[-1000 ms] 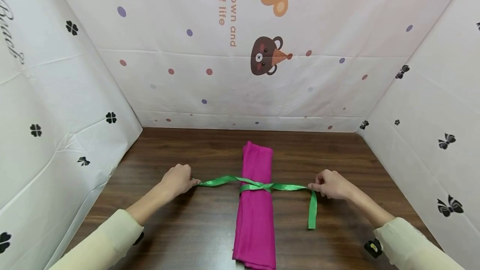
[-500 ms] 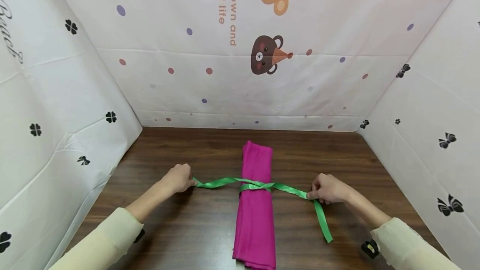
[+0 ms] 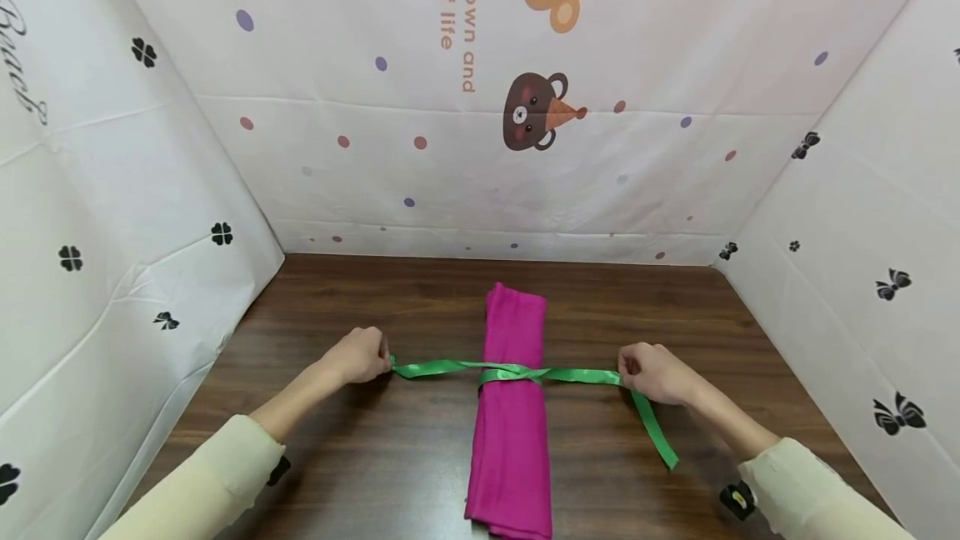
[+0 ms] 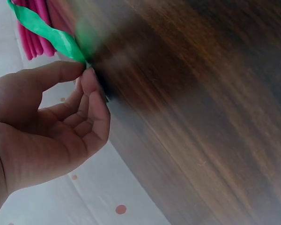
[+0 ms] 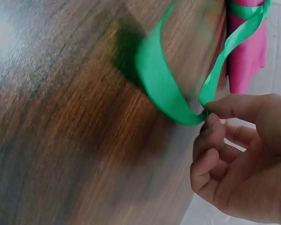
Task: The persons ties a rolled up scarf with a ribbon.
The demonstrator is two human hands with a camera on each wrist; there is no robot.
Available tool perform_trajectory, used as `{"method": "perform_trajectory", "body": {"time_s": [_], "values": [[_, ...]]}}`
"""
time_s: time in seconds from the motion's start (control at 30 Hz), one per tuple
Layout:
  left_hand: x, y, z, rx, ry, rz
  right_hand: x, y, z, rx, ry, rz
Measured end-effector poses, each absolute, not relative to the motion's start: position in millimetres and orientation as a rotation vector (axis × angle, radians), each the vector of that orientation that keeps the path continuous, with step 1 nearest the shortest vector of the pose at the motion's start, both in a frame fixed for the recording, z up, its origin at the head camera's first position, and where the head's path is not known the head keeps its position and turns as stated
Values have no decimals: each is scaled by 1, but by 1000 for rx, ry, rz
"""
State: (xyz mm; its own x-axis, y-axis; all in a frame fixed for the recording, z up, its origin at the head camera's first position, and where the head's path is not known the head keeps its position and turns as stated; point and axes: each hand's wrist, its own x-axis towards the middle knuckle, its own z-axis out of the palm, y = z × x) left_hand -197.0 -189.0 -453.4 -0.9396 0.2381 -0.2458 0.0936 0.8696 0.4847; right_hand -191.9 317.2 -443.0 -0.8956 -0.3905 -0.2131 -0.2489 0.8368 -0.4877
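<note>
A magenta folded cloth [image 3: 512, 448] lies lengthwise on the wooden table, long and narrow. Around its middle runs a green satin ribbon [image 3: 577, 375], its two ends crossed on top of the cloth. My left hand [image 3: 360, 357] pinches one ribbon end between thumb and fingertips, left of the cloth. On the other side my right hand [image 3: 658, 373] pinches the other length, and a loose tail hangs from it toward the front right. Both stretches look nearly straight in the head view. In the right wrist view the ribbon tail [image 5: 161, 79] curves away from the pinching fingertips [image 5: 210, 119].
The dark wood table [image 3: 360, 457] is enclosed by a white printed sheet at the back [image 3: 315, 182] and sheets on the left [image 3: 97, 340] and right [image 3: 840, 315]. Dark wrist devices, one the right wrist device [image 3: 738, 500], show under the pale sleeves.
The right hand dipped toward me, then rose back slightly, its ribbon stretch levelling again. The ribbon's tail swung outward to the right. The left hand shifted slightly left, still pinching its end.
</note>
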Motion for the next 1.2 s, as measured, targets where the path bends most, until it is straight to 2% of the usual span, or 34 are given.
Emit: {"method": "perform_trajectory", "body": {"time_s": [0.57, 0.77, 1.0, 1.2], "values": [[-212, -192, -451, 480, 2846, 1032, -209, 315, -430, -541, 2857, -748], [-214, -189, -448, 452, 2842, 1133, -214, 315, -431, -519, 2977, -778], [-216, -187, -448, 379, 2751, 1259, -217, 320, -433, -335, 3017, -1024], [-219, -185, -448, 332, 2709, 1350, -219, 325, -435, -289, 3072, -1211]]}}
